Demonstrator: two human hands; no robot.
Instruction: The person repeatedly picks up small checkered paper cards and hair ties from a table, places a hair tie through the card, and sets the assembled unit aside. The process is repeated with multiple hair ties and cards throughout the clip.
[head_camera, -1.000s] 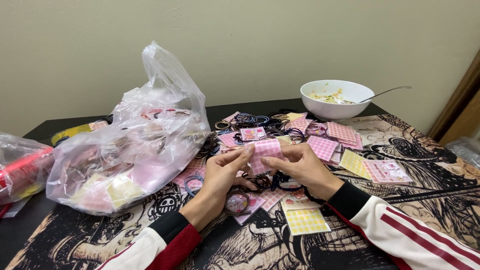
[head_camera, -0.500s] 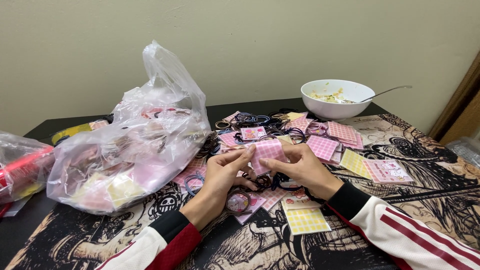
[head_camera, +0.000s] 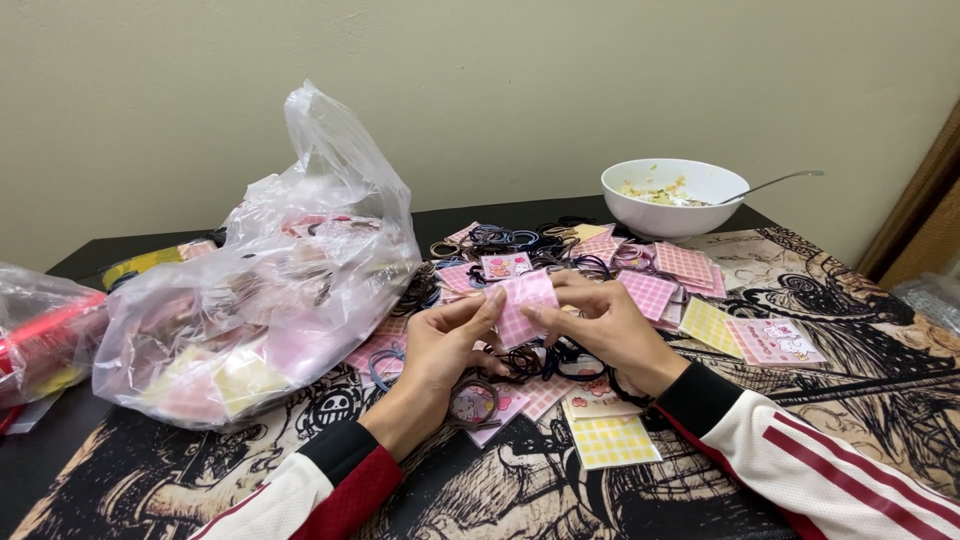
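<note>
Here we note both hands raised just above the table (head_camera: 860, 330), which is covered by a dark printed mat, and we take the white bowl (head_camera: 672, 205) at its far edge as our landmark. The left hand (head_camera: 452, 335) and the right hand (head_camera: 600, 322) sit in front of the bowl, nearer the person, and between them they hold one pink checked card (head_camera: 525, 305). The left thumb and fingertips pinch its left edge; the right fingers close on its right and lower edge, so both grips are shut on the card, which is tilted. Under the hands, and spreading back toward the bowl, lies a heap of hair ties (head_camera: 530, 355) mixed with more pink cards (head_camera: 648, 292). A yellow checked card (head_camera: 612, 440) lies nearest the person, well in front of the bowl. A spoon (head_camera: 775, 184) leans in the bowl, handle out to its right. Far to the bowl's left stands a large clear plastic bag (head_camera: 270, 290) stuffed with cards; beyond that, at the frame edge, is a second bag (head_camera: 40, 335) with red contents.
</note>
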